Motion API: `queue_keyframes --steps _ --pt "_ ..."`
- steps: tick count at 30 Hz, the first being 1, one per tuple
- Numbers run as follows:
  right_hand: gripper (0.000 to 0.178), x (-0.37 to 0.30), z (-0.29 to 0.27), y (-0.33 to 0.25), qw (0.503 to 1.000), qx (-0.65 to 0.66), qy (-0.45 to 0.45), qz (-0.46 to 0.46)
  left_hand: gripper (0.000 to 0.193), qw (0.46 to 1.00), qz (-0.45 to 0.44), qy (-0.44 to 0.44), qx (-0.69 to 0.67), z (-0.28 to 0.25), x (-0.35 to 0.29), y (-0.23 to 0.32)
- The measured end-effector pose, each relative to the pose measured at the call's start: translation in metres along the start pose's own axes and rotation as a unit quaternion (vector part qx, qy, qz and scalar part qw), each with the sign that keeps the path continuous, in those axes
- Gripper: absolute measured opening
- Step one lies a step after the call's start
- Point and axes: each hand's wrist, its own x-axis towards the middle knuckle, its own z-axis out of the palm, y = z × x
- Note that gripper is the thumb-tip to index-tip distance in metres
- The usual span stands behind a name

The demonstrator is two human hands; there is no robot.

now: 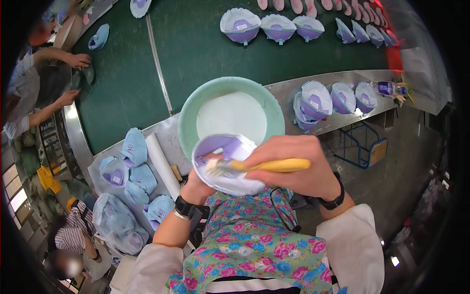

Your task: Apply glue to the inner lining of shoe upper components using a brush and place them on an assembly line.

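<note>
My left hand (196,187) grips a shoe upper (236,148), white-edged with a purple lining, held open side up in front of my apron. Most of those fingers are hidden by the upper. In my right hand (306,152) is a brush (281,165) with a yellow handle, its pale bristles down inside the upper. Just beyond, partly covered by the upper, stands a round mint-green basin (188,115) with white liquid (232,117) in it.
Light blue uppers (134,148) and a filled plastic bag (115,220) lie left. Purple-lined uppers (316,100) and a bottle (389,88) stand right. A green conveyor belt (196,49) carries more uppers (241,25) and pink sole-shaped pieces (296,6). A co-worker's hands (78,61) work at far left.
</note>
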Motion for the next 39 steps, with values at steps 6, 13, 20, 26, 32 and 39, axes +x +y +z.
queue_keyframes --steps 6,13,20,26,32,39 --pt "0.011 0.016 -0.029 0.008 0.998 -0.053 0.009 0.043 0.033 0.99 -0.093 -0.074 0.072 0.045 0.004 -0.009" --pt "0.012 -0.017 -0.087 0.035 0.971 -0.074 0.085 0.21 0.027 0.966 0.092 -0.002 0.241 0.047 0.014 0.019" --pt "0.028 0.053 -0.128 0.03 0.986 -0.044 0.15 0.052 0.029 0.928 0.315 -0.008 0.2 0.031 0.1 0.14" --pt "0.032 0.147 -0.116 0.056 0.996 -0.019 0.045 0.075 0.04 0.914 0.328 0.036 0.235 0.01 0.224 0.181" --pt "0.024 0.241 -0.06 0.071 0.988 -0.128 -0.041 0.082 0.05 0.926 0.228 0.062 0.294 -0.03 0.254 0.197" --pt "0.027 0.4 -0.004 0.125 0.878 -0.472 -0.073 -0.019 0.059 0.517 0.389 0.335 0.685 -0.069 0.225 0.341"
